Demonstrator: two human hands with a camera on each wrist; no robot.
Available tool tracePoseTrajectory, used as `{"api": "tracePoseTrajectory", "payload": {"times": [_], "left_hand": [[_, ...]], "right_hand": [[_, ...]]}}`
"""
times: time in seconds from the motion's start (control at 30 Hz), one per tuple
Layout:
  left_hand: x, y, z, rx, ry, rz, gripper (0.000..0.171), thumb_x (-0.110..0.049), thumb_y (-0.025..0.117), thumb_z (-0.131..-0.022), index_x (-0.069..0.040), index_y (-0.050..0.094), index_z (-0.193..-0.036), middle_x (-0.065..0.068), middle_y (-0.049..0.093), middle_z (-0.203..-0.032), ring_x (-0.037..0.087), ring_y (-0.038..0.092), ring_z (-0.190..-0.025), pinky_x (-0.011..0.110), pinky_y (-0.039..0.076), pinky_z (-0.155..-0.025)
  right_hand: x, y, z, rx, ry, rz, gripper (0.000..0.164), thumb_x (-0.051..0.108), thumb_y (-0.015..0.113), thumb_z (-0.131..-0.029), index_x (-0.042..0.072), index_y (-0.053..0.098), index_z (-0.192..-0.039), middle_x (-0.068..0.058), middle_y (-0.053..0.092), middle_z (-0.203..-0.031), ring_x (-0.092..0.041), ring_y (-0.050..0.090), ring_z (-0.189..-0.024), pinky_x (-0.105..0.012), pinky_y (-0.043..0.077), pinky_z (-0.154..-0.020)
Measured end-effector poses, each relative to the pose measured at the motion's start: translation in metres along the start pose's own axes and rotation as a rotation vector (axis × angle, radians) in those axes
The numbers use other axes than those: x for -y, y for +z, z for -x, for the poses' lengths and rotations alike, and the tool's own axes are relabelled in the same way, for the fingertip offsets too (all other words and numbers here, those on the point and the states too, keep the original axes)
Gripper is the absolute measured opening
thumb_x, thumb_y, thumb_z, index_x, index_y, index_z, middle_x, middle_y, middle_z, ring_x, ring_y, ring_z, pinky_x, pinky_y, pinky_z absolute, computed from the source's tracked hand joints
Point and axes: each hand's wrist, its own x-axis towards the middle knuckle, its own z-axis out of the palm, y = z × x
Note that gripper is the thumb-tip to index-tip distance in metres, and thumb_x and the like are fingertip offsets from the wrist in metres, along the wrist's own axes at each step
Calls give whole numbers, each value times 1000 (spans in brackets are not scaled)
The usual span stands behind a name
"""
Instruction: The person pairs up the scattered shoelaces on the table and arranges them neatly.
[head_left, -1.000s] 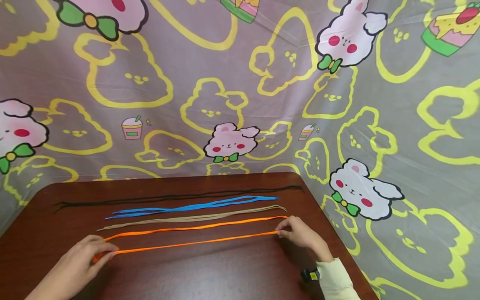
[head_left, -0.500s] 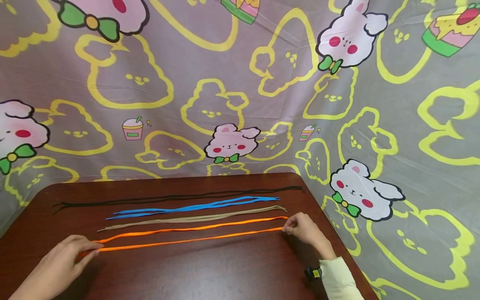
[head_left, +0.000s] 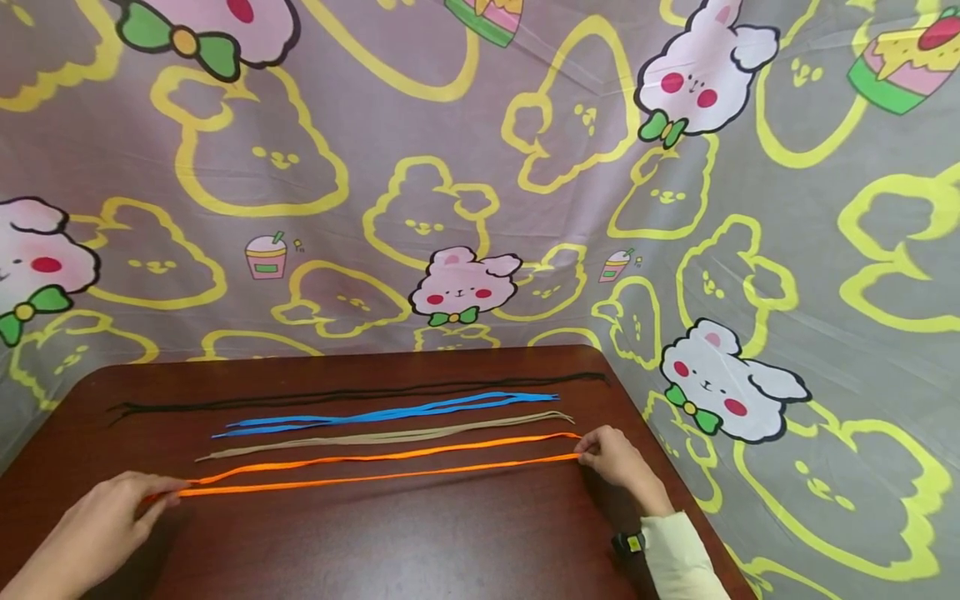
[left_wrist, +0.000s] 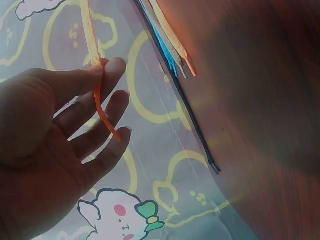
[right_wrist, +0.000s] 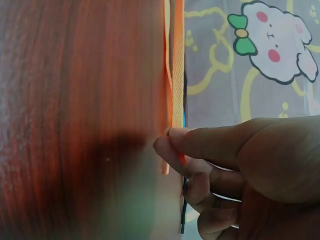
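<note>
An orange shoelace is stretched almost straight across the near part of the table. My left hand pinches its left end between thumb and index finger; in the left wrist view the tip of this orange lace hangs down past the other fingers. At the other end my right hand pinches the lace between thumb and index finger. A second orange shoelace lies just behind it, roughly parallel. Farther back lie a beige shoelace, blue shoelaces and a black shoelace.
The dark reddish-brown table has rounded far corners. A grey cloth with cartoon rabbits and yellow outlines hangs behind the table and along its right side. A dark wrist strap shows at the right sleeve.
Both hands keep hold of the orange shoelace and have moved apart, the left one leftward, the right one slightly rightward. The held lace has shifted nearer the second orange one.
</note>
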Motion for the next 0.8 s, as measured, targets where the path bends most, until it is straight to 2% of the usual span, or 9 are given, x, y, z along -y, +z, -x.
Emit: {"api": "tracePoseTrajectory", "payload": {"times": [0.1, 0.23, 0.47, 0.7, 0.8], "left_hand": [[4, 0, 0, 22, -29, 16, 15, -1, 76, -87, 2, 76, -101, 12, 73, -88, 17, 41, -61, 35, 32, -55], [11, 1, 0, 18, -51, 24, 14, -2, 73, -89, 4, 75, -102, 7, 72, -81, 16, 35, -54, 32, 29, -52], [19, 4, -5, 13, -70, 6, 13, -7, 72, -91, 2, 75, -100, 9, 72, -81, 15, 41, -56, 35, 33, -53], [24, 6, -9, -4, -92, -16, 12, -18, 75, -91, -10, 74, -83, -6, 64, -67, 13, 46, -56, 34, 34, -51], [27, 7, -10, 0, -98, -14, 15, -20, 75, -91, -12, 72, -79, -7, 60, -65, 14, 45, -55, 34, 33, -50]], "right_hand": [[-2, 2, -3, -17, 41, 10, 10, 6, 80, -85, 10, 75, -78, 4, 68, -70, -12, 59, -64, -34, 49, -63], [-9, 4, -9, -48, 63, 25, 14, 13, 82, -85, 12, 74, -73, 5, 66, -66, -12, 56, -62, -32, 45, -59], [-19, 7, -17, -81, 102, 64, 20, 25, 82, -86, 14, 72, -72, 5, 63, -67, -14, 54, -63, -33, 42, -55], [-22, 9, -22, -110, 134, 99, 23, 30, 82, -85, 15, 70, -72, 4, 64, -69, -16, 56, -64, -38, 44, -56], [-22, 9, -24, -118, 134, 112, 24, 31, 82, -85, 15, 70, -70, 4, 63, -69, -17, 56, -63, -38, 44, -55]]}}
